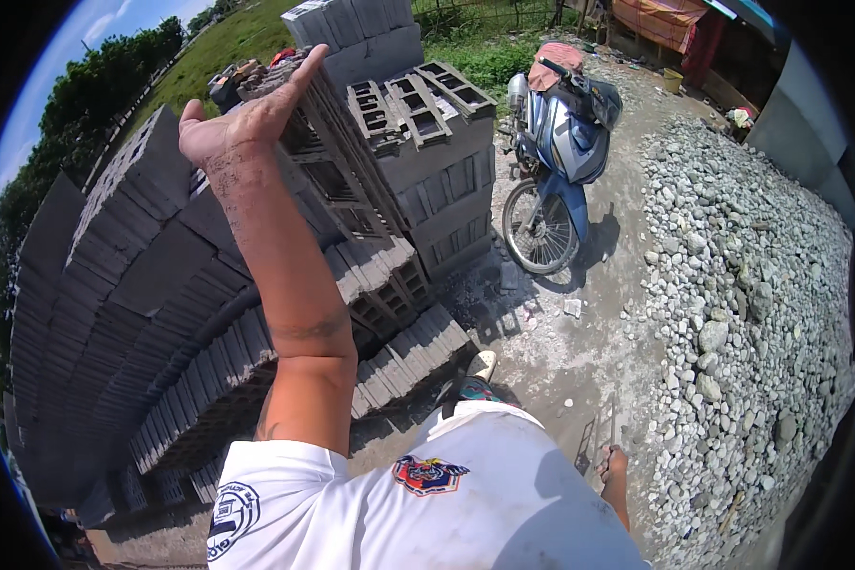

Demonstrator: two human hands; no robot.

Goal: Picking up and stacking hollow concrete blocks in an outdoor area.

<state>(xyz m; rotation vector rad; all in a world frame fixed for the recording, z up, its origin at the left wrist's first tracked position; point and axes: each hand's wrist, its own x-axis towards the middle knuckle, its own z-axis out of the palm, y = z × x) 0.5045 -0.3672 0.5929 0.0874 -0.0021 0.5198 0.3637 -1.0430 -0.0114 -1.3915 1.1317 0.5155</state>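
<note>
My left hand point(245, 125) is raised at the upper left, its palm turned up and its fingers spread, with nothing in it. Close beside it rises a tall stack of grey, dirt-caked slatted frames point(337, 161) on concrete blocks; I cannot tell whether the hand touches it. Low at my right side, my right hand point(614, 463) has its fingers closed on a thin slatted frame point(594, 432), which blends with the ground. More slatted frames point(416, 106) lie flat on a block stack point(446, 199) farther off.
Long rows of stacked concrete blocks point(152, 256) fill the left. Lower blocks point(408, 361) lie near my shoe point(482, 366). A blue and silver motorcycle point(570, 142) stands ahead on the dirt path point(627, 228). A heap of pale gravel point(750, 323) spreads along the right.
</note>
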